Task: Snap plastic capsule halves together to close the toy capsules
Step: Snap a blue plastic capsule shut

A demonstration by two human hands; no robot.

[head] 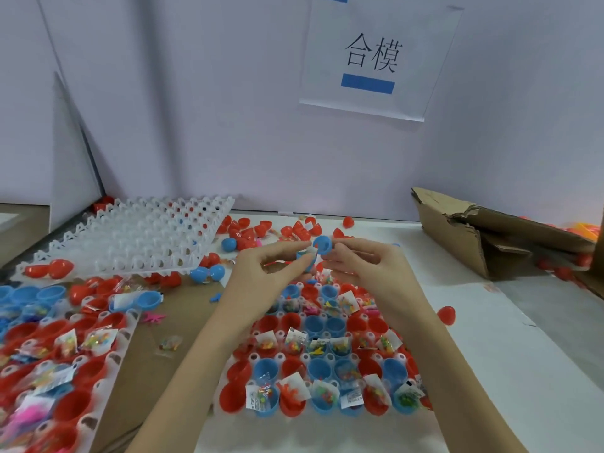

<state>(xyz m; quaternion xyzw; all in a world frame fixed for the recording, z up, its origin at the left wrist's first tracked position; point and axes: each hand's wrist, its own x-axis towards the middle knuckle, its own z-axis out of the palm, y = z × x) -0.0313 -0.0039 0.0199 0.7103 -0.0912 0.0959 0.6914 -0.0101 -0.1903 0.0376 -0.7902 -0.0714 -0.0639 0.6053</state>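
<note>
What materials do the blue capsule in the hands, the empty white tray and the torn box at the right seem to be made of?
Blue capsule: apparently smooth, glossy plastic; it shows soft highlights and an even colour.
Empty white tray: probably moulded, slightly translucent plastic; red pieces show through its cells.
Torn box: brown corrugated cardboard with a matte surface and ragged torn edges.

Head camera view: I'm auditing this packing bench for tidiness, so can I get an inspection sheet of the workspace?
Surface: white table, with brown cardboard sheet under the left side.
Job's things: filled tray of open red and blue capsule halves holding toy packets; second filled tray at left; blue capsule held above the tray, not yet closed.
Clutter: loose red halves at the back; empty white tray; torn cardboard box at right.
Grippers: left hand and right hand each grip the blue capsule.
Cables: nothing seen.
Surroundings: pale partition wall with a paper sign.
</note>
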